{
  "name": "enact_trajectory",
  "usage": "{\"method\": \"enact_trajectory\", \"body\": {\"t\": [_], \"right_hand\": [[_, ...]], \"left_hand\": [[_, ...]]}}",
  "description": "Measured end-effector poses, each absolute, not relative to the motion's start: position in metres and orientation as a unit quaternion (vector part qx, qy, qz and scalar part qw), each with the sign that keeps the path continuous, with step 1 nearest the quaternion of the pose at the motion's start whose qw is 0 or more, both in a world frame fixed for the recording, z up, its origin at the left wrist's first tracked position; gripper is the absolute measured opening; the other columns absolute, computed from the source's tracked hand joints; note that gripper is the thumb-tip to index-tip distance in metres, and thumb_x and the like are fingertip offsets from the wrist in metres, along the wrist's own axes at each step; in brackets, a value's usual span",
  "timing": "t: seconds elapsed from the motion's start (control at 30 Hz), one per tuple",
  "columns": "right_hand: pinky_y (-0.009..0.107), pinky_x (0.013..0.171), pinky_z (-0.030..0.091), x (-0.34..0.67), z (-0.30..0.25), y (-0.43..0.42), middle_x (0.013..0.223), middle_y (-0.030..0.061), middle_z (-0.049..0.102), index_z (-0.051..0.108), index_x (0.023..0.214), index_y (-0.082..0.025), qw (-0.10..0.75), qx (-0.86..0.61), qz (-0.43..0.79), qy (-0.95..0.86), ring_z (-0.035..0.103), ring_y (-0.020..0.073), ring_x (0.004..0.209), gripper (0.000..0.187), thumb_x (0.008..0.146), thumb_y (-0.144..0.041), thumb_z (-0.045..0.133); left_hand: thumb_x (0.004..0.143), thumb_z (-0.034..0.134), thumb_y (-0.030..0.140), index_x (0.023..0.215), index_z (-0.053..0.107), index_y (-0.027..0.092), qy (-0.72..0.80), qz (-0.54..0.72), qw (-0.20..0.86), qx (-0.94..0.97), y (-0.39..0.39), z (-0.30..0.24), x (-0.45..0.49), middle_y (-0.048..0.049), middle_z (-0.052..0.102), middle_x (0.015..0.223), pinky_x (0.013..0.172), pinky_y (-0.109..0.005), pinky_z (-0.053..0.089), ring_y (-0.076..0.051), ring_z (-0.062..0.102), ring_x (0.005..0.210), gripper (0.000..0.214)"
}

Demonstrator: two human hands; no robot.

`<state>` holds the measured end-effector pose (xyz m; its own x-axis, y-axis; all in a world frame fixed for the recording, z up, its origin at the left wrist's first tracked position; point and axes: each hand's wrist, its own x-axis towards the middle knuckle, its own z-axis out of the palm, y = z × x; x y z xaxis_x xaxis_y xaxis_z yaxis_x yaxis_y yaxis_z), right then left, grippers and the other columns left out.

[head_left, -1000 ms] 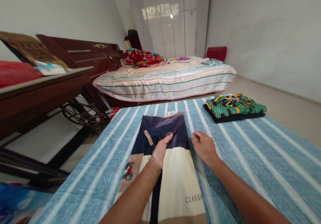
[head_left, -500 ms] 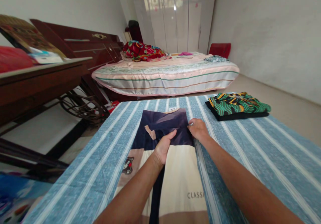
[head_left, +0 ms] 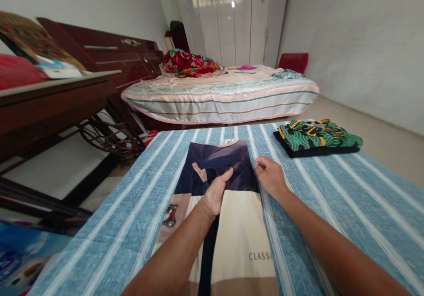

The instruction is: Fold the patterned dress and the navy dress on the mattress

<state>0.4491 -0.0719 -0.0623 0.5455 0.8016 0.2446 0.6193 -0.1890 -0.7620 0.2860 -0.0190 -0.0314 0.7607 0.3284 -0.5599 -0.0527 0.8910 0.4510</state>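
A pair of navy, cream and brown trousers (head_left: 243,216) lies flat before me, with a bear patch on one side and "CLASSI" lettering on the other. My left hand (head_left: 216,194) rests at its middle, thumb on top of the navy part, with the other fingers tucked out of sight in the cloth. Just right of the navy edge, my right hand (head_left: 270,176) is closed in a pinch above the striped sheet. Whether anything sits between its fingertips is too small to tell. A folded green, black and yellow patterned garment (head_left: 319,134) lies farther right on black cloth.
The blue striped sheet (head_left: 109,225) covers the surface under the clothes. Beyond a gap stands a bed (head_left: 218,101) with a red floral quilt (head_left: 190,64). A wooden table (head_left: 56,95) with an iron wheel below stands at left. White wardrobes (head_left: 228,26) line the back.
My right hand has moved slightly right, off the trousers' edge. My left hand keeps its place on the trousers. The view has shifted slightly.
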Motion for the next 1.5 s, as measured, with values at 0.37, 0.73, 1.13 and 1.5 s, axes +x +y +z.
{"method": "enact_trajectory", "body": {"t": [0.37, 0.73, 1.13, 1.5], "right_hand": [[0.038, 0.089, 0.047, 0.420, -0.080, -0.133, 0.101, 0.0082, 0.067, 0.061, 0.106, -0.018, 0.410, -0.646, -0.033, -0.643, 0.060, 0.0200, 0.097, 0.033, 0.079, -0.013, 0.042], [0.040, 0.100, 0.039, 0.415, -0.083, -0.132, 0.129, 0.0169, 0.051, 0.043, 0.129, -0.007, 0.292, -0.658, -0.044, -0.692, 0.046, 0.0240, 0.119, 0.051, 0.078, -0.008, 0.038], [0.045, 0.101, 0.034, 0.404, -0.072, -0.137, 0.137, 0.0216, 0.041, 0.039, 0.133, -0.008, 0.188, -0.684, -0.048, -0.703, 0.038, 0.0283, 0.127, 0.054, 0.079, -0.005, 0.038], [0.047, 0.105, 0.026, 0.406, -0.065, -0.136, 0.144, 0.0195, 0.031, 0.034, 0.139, -0.012, 0.131, -0.683, 0.016, -0.718, 0.029, 0.0287, 0.133, 0.053, 0.086, -0.010, 0.033]], "left_hand": [[0.086, 0.049, 0.043, 0.102, 0.064, 0.008, 0.324, 0.082, 0.909, 0.250, -0.017, -0.039, 0.288, -0.0124, 0.072, 0.081, 0.073, -0.038, 0.052, -0.026, 0.069, 0.071, 0.042], [0.085, 0.051, 0.039, 0.094, 0.066, 0.008, 0.347, 0.093, 0.888, 0.286, -0.019, -0.028, 0.291, -0.0113, 0.072, 0.075, 0.070, -0.035, 0.052, -0.024, 0.068, 0.065, 0.035], [0.085, 0.051, 0.034, 0.099, 0.064, 0.007, 0.371, 0.122, 0.877, 0.280, -0.019, -0.025, 0.298, -0.0109, 0.072, 0.076, 0.068, -0.034, 0.053, -0.023, 0.068, 0.064, 0.033], [0.075, 0.063, 0.029, 0.096, 0.066, 0.011, 0.389, 0.222, 0.839, 0.308, -0.018, -0.030, 0.301, -0.0096, 0.072, 0.080, 0.069, -0.036, 0.054, -0.023, 0.068, 0.070, 0.028]]}}
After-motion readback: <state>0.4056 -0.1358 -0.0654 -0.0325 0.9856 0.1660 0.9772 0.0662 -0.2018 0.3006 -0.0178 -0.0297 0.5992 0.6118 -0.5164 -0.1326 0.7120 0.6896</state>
